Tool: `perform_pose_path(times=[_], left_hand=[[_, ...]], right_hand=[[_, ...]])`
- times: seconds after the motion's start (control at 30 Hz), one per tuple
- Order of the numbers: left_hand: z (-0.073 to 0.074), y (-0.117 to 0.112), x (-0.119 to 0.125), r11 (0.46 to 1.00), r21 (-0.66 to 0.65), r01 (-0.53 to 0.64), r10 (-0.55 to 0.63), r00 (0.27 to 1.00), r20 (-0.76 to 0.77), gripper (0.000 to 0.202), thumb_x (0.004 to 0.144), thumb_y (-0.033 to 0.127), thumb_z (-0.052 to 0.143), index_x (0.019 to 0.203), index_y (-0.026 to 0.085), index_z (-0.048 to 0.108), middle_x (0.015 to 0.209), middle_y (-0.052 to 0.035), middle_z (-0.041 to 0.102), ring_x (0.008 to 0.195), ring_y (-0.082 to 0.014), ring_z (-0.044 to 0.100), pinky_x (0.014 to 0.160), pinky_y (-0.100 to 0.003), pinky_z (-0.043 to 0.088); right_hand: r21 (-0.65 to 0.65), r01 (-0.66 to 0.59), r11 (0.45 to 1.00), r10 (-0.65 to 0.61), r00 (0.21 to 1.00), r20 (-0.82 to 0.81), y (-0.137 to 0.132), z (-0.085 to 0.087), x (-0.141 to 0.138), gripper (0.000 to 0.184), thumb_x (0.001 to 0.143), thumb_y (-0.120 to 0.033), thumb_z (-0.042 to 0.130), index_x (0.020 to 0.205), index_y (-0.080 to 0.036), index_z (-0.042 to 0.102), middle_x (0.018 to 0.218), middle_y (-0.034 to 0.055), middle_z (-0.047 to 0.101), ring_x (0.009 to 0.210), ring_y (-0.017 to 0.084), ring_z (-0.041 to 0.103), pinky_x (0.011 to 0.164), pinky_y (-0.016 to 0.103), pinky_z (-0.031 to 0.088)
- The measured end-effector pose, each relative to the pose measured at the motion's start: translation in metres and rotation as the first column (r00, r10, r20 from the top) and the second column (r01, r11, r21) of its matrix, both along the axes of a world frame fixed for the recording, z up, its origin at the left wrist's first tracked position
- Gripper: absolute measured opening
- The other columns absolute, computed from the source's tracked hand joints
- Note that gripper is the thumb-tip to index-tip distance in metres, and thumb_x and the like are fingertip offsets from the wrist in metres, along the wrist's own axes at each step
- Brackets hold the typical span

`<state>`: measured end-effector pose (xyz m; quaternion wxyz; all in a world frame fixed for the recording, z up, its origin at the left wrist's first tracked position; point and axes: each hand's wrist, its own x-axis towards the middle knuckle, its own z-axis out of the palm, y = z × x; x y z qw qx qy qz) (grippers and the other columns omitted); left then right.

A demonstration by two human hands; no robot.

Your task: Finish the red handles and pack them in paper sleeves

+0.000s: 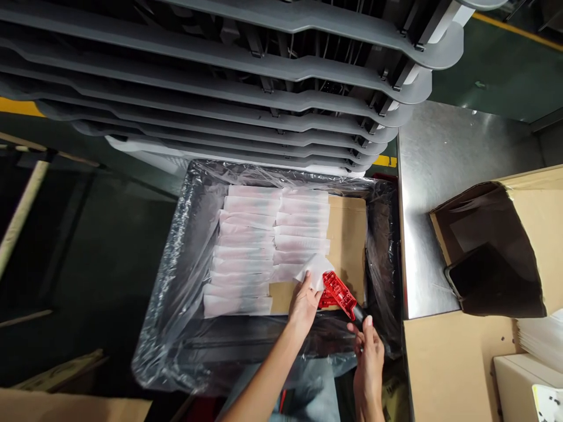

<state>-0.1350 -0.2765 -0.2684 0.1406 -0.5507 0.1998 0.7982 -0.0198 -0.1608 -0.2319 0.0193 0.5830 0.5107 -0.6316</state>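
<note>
While right hand clamped black end of red plastic part, left hand pinched white tissue paper just beside it; part hung over cardboard sheet inside plastic-lined crate, near rows of paper-wrapped pieces.

Two hands, one red plastic part, one white wrapping sheet, two columns of pale pink wrapped packets, about ten in one and seven in the other, one plastic-lined crate, one cardboard sheet, about eight grey trays stacked above
</note>
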Motion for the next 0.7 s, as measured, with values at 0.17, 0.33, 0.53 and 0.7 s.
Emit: perform_pose_path(times=[0.17,0.33,0.53,0.7], left_hand=[[0.0,0.004,0.001,0.989,0.122,0.085,-0.085,0.996,-0.003,0.02,0.096,0.027,0.053,0.103,0.014,0.067,0.085,-0.0072,0.076,0.083,-0.0191,0.072,0.082,-0.031,0.056],[0.002,0.008,0.004,0.981,0.165,0.103,-0.105,0.995,-0.002,0.021,0.097,0.02,0.05,0.109,0.015,0.066,0.086,-0.0063,0.076,0.082,-0.0168,0.072,0.083,-0.029,0.055],[0.005,0.007,0.01,0.986,0.143,0.082,-0.074,0.995,-0.062,0.027,0.098,0.031,0.049,0.117,0.018,0.064,0.097,-0.0055,0.077,0.093,-0.0163,0.071,0.087,-0.028,0.054],[0.004,0.009,0.017,0.987,0.111,0.119,-0.103,0.984,-0.144,0.015,0.087,0.028,0.068,0.096,0.017,0.067,0.091,-0.0035,0.076,0.083,-0.0155,0.071,0.076,-0.026,0.055]], right_hand=[[-0.137,0.034,0.99,-0.03,0.999,0.029,-0.003,0.0,0.003,0.052,0.067,-0.07,0.073,0.071,-0.02,0.061,0.056,0.0002,0.063,0.051,0.013,0.051,0.049,0.024,0.037],[-0.188,0.07,0.98,-0.06,0.997,0.058,0.0,-0.005,0.008,0.057,0.063,-0.076,0.07,0.064,-0.022,0.051,0.059,0.0015,0.064,0.047,0.01,0.045,0.045,0.023,0.032],[-0.032,0.057,0.998,-0.055,0.997,0.061,0.004,-0.004,0.013,0.06,0.062,-0.075,0.071,0.082,-0.019,0.062,0.067,0.0026,0.07,0.063,0.014,0.054,0.056,0.024,0.039],[-0.019,-0.067,0.998,0.067,0.997,0.037,0.001,-0.001,0.011,0.063,0.06,-0.08,0.069,0.069,-0.019,0.059,0.055,-0.0006,0.063,0.054,0.013,0.045,0.052,0.024,0.033]])
